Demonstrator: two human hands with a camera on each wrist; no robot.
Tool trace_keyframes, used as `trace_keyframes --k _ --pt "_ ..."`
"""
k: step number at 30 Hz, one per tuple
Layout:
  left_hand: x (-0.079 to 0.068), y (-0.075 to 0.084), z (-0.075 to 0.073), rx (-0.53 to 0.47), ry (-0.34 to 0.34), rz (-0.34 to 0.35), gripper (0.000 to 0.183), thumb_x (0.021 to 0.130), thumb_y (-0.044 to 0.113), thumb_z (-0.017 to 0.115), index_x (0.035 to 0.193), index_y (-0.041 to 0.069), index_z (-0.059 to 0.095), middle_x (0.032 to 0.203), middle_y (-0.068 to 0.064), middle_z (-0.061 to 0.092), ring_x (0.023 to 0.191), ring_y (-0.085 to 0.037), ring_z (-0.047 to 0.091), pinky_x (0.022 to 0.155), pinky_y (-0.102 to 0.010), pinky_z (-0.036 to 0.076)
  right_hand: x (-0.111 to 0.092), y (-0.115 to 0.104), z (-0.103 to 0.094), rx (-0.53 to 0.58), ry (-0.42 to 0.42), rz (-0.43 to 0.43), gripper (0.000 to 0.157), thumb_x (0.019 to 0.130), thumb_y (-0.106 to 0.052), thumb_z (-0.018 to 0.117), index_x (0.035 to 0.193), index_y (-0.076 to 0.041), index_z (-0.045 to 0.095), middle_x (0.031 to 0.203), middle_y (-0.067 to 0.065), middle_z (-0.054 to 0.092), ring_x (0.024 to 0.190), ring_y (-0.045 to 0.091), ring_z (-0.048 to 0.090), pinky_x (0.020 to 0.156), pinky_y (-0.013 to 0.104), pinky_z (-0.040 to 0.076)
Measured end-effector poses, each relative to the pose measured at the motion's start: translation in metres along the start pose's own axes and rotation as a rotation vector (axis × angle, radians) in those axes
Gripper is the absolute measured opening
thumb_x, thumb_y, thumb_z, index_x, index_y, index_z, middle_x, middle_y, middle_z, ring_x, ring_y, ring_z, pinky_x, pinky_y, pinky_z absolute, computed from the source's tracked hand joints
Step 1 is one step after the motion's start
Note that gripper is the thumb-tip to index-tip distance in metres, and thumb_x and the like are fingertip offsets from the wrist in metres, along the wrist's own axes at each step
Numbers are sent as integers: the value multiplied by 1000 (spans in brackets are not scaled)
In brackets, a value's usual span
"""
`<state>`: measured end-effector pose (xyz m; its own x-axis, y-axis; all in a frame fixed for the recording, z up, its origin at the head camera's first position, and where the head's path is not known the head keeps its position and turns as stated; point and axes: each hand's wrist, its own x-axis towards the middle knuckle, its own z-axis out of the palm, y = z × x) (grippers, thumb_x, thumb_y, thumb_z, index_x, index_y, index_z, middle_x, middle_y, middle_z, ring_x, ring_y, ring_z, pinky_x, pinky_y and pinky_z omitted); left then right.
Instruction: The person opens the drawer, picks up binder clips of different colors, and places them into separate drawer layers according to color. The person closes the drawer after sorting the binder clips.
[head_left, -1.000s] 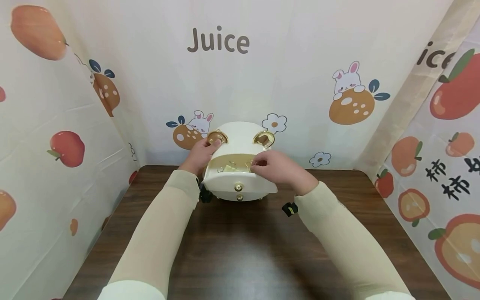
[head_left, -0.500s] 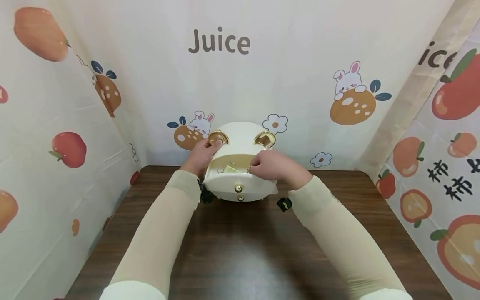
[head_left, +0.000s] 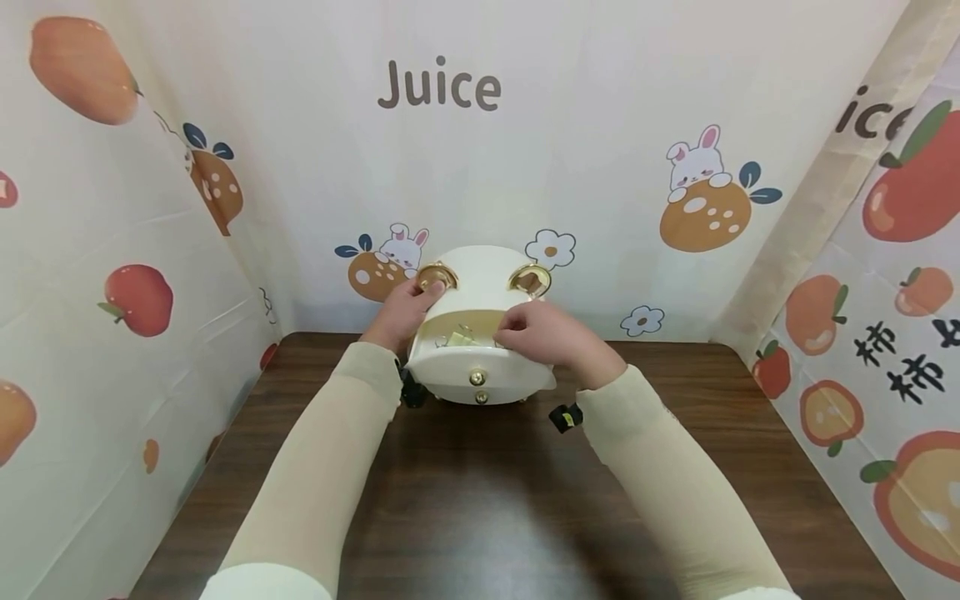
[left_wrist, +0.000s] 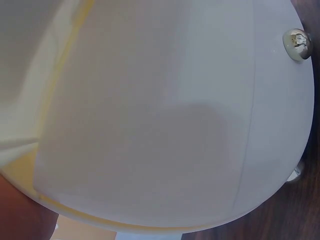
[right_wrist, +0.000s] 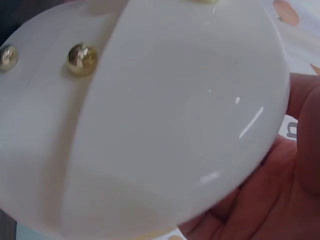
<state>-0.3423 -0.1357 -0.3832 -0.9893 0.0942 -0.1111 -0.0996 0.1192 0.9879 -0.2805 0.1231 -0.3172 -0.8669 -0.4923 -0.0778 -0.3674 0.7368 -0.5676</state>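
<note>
A white rounded storage box [head_left: 483,279] with two gold-rimmed round fittings stands against the back cloth. Its upper drawer [head_left: 442,364] is pulled out. A pale yellow piece [head_left: 461,338] and several thin wire-like bits lie inside. My left hand [head_left: 399,315] grips the box's left side, thumb at the left gold ring [head_left: 446,271]; its other fingers are mostly hidden. My right hand [head_left: 551,333] reaches over the drawer's right part, thumb and fingers curled together low inside. Whether a small thing is between those fingertips is too small to tell. The drawer front [right_wrist: 185,110] hides them in the right wrist view.
Gold knobs [head_left: 477,377] stick out from the drawer fronts. The box stands at the back of a dark wooden table [head_left: 465,500]. Printed cloth hangs behind [head_left: 600,167] and on both sides.
My right hand has shifted slightly left and lower into the drawer, and its wrist has turned a little. The left hand and the box have stayed in place.
</note>
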Motion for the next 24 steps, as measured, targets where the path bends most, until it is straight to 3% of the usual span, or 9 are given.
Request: trace_keyframes --k 9,16,24 --pt "1 -2 0 -1 -5 -1 57 103 49 59 151 21 52 133 -8 61 109 -25 65 90 -38 55 -26 -11 10 100 284 -8 17 101 -32 64 103 -16 71 97 -2 68 90 20 61 80 41 52" --pt "0 0 0 5 12 -14 55 103 49 59 150 21 53 130 -7 62 106 -24 65 88 -37 55 -49 -20 23 23 558 -189 11 99 -23 66 96 -13 72 94 -3 67 91 20 61 77 38 52" --pt "0 -1 0 -9 12 0 52 104 45 59 149 19 55 128 -10 63 102 -23 65 86 -35 55 -62 -14 54 35 646 -335 7 97 -17 70 93 -11 73 87 -4 66 81 16 62 72 36 55"
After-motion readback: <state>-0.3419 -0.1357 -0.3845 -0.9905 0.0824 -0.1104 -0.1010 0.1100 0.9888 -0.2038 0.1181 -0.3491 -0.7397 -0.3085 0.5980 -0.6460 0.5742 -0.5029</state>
